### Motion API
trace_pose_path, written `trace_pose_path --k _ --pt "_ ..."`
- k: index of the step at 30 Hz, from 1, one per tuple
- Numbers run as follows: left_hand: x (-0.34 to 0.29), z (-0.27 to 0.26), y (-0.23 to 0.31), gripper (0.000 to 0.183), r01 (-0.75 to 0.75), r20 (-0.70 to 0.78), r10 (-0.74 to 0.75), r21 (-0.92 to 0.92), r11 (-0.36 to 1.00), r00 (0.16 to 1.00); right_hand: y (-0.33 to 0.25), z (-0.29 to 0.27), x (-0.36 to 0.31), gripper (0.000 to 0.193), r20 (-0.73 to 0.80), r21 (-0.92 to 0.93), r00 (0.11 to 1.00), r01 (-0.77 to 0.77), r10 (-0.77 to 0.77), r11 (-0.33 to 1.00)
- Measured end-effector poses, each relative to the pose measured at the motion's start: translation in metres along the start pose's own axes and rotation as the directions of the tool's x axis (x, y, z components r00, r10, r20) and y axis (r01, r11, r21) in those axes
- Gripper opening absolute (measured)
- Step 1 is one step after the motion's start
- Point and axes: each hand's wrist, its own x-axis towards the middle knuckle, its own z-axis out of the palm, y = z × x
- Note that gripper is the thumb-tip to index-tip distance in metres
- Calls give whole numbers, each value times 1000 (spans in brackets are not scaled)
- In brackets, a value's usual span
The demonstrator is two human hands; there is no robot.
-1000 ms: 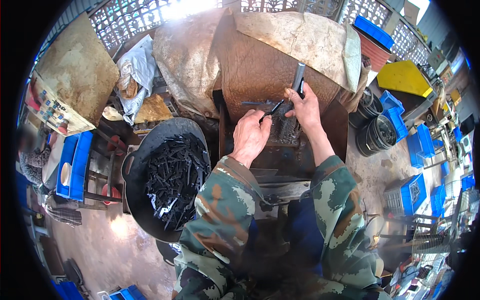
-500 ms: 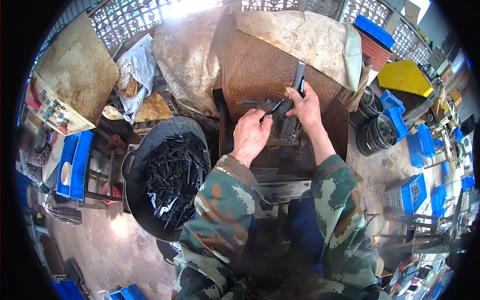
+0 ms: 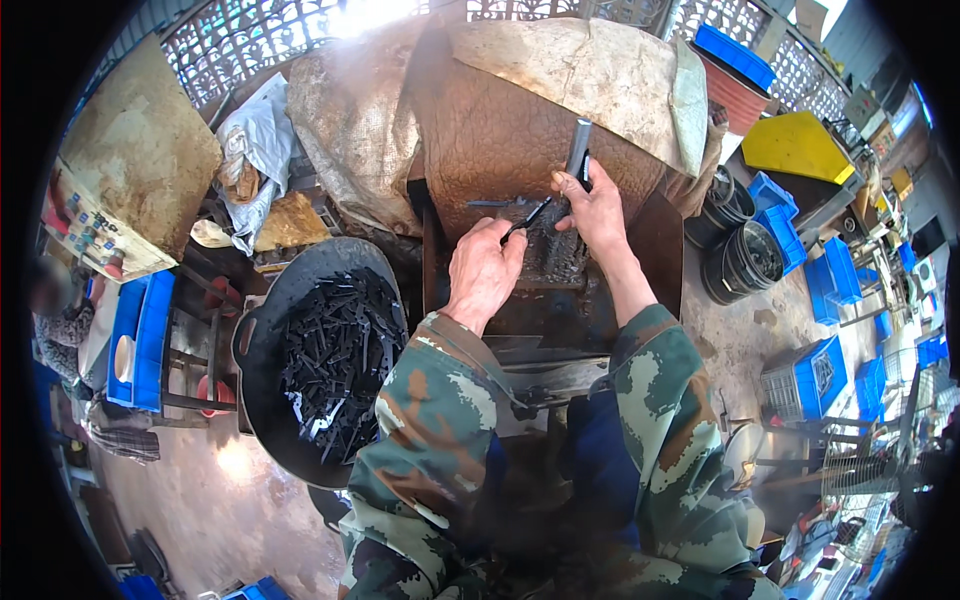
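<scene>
My left hand (image 3: pixel 482 268) is closed, pinching one end of a thin dark metal strip (image 3: pixel 528 218) that slants up and right toward my other hand. My right hand (image 3: pixel 598 212) wraps round a grey metal bar (image 3: pixel 579 145) standing nearly upright; its lower part is hidden by the fingers. Both hands are above a dark, grimy block (image 3: pixel 556 258) inside a rusty metal surround (image 3: pixel 658 255). A few loose strips (image 3: pixel 492 203) lie behind the block. To the left, a large black tub (image 3: pixel 262 400) holds a heap of small black strips (image 3: pixel 340 355).
Stained sacking (image 3: pixel 580 65) drapes the far side. Black buckets (image 3: pixel 742 262) and blue crates (image 3: pixel 785 235) stand to the right. A box with knobs (image 3: pixel 100 235) and a blue tray (image 3: pixel 150 335) are at left, where another person (image 3: pixel 60 330) sits.
The whole scene has shifted slightly left in the picture. Both hands keep their grips, and the strip stays slanted between them.
</scene>
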Motion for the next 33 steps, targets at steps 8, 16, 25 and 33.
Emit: trace_pose_path --k 8,16,25,33 --pt "0 3 2 24 -5 -10 5 7 1000 1000 1 -6 0 25 1 -19 1000 3 -3 1000" --pt "9 -1 1 27 128 -125 -173 -304 944 977 8 -10 7 27 20 -19 1000 19 -19 1000" --pt "12 -5 -12 31 123 -194 -216 -404 906 957 10 -6 7 29 35 17 999 34 -34 999" --pt "10 -9 -5 38 150 -213 -234 -348 925 949 11 -5 7 29 33 4 999 25 -25 1000"
